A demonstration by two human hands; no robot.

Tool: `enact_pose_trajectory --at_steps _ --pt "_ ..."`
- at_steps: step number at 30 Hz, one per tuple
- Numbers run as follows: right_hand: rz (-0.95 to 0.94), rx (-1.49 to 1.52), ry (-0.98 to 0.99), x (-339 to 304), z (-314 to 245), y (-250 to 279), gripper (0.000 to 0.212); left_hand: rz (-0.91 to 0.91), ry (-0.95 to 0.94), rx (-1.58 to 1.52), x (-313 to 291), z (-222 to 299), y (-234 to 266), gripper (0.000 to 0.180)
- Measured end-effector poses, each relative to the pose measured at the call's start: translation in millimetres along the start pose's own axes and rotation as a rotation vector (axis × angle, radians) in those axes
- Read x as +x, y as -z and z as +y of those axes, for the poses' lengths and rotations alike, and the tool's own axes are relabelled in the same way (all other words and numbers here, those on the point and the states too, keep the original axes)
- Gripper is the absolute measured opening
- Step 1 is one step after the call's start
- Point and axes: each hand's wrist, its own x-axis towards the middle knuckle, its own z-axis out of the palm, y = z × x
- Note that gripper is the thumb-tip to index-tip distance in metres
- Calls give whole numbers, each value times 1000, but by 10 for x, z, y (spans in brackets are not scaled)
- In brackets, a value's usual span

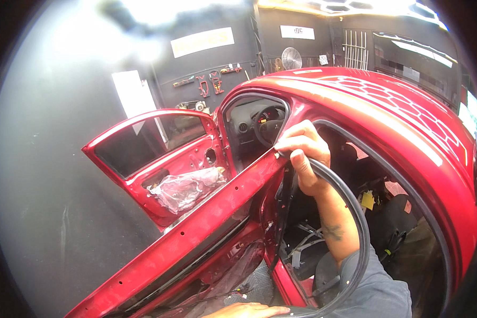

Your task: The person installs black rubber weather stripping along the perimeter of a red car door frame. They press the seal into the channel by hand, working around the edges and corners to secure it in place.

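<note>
My right hand (308,158) is closed on one end of a black rubber door seal (363,233), thumb and fingers pinching it at the upper corner of a red car door (196,238). From there the seal bows out to the right and curls back down to the lower edge. There my left hand (249,310) is closed on its lower stretch, cut off by the picture's edge, with its grip partly hidden. Small clip holes line the door's bare red frame edge, which slants down to the lower left.
Beyond stands the open front door (159,153), its inner panel off and clear plastic film (188,188) hanging on it. The red roof (355,100) arches at right above the stripped cabin with loose wires (312,233). A grey wall (42,185) is at left.
</note>
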Motion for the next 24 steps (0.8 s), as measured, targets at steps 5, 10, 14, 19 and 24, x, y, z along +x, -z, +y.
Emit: enact_pose_trajectory --at_steps 5,10,14,19,24 --pt "-272 -247 161 133 -180 232 28 41 31 22 -77 21 -19 49" --pt "-512 -362 124 336 -324 347 28 -2 58 3 -95 -39 -24 50" --pt "-617 -389 100 434 -312 400 24 9 44 13 -96 -33 -8 50" --pt "-613 -272 79 477 -228 358 15 7 77 4 -161 -22 -1 50" --pt "-567 -437 187 397 -175 316 22 42 73 -37 -248 -67 -24 49"
